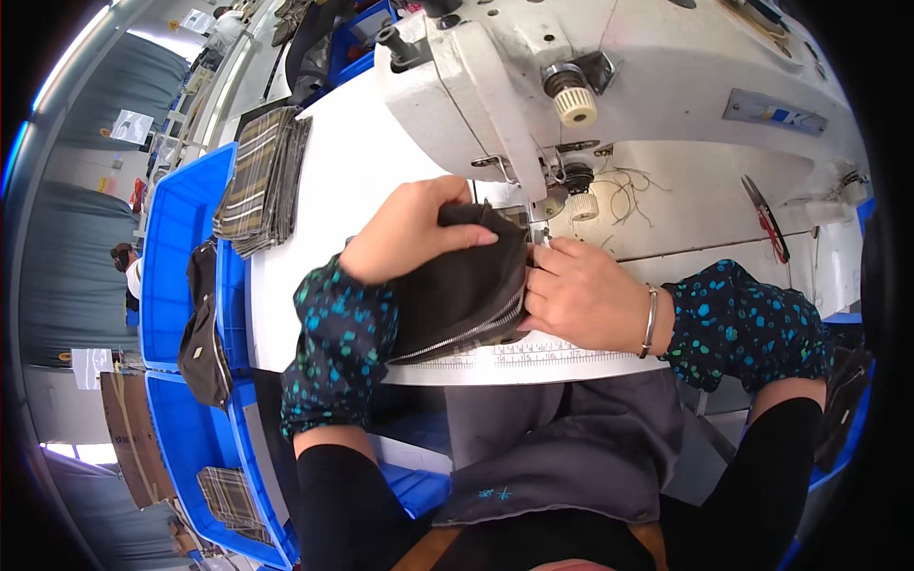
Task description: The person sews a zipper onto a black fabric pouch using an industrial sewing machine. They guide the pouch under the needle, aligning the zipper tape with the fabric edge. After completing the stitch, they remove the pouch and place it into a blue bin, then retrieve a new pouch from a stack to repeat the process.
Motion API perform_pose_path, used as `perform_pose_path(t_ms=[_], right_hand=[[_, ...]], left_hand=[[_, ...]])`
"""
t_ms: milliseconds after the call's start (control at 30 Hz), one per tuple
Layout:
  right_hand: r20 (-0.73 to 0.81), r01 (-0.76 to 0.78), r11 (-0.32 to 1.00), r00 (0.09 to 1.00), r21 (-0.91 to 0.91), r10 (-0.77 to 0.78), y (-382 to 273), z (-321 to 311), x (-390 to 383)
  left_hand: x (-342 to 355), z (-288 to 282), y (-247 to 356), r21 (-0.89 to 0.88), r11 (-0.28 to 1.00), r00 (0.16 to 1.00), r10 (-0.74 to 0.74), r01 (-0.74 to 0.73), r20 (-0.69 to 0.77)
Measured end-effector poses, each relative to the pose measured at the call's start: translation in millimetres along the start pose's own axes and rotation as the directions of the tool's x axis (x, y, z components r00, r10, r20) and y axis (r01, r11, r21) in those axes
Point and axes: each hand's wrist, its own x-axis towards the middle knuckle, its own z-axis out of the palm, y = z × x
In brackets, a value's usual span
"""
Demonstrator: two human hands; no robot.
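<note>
A dark brown fabric pouch piece [457, 290] with a metal zipper along its near edge lies on the white table of a sewing machine [657, 86]. My left hand [419, 228] pinches its upper part, thumb on top, with the other fingers partly hidden behind the cloth. At the pouch's right edge, my right hand [586, 297] grips the fabric with curled fingers, close beside the presser foot [541, 233]. The cloth's far corner is right by the needle area; whether it lies under the foot I cannot tell.
Red-handled scissors [769, 224] and loose thread [628, 195] lie right of the needle. A stack of plaid fabric pieces [262, 181] sits at the table's left. Blue bins [162, 266] stand beyond, a dark zippered piece [202, 343] draped over one. A printed ruler [533, 357] runs along the front edge.
</note>
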Motion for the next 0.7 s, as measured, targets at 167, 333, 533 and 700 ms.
perform_pose_path(t_ms=[167, 333, 533, 700], right_hand=[[-0.054, 0.022, 1.0, 0.998, -0.005, -0.022, -2, -1, -5], [-0.048, 0.06, 0.996, 0.997, -0.064, -0.063, 0, -3, -6], [-0.302, -0.047, 0.981, 0.953, -0.19, -0.013, -1, -11, 8], [-0.145, 0.021, 0.967, 0.988, -0.252, -0.059, 8, -11, 2]], left_hand=[[25, 16, -13, 0.001, 0.987, 0.987, 0.161, -0.161, 0.022], [17, 27, 1, 0.094, 0.995, 0.999, 0.02, -0.016, -0.038], [13, 22, -3, -0.247, 0.965, 0.992, 0.106, -0.086, 0.069], [21, 25, -12, -0.252, 0.966, 0.995, 0.074, -0.055, 0.063]])
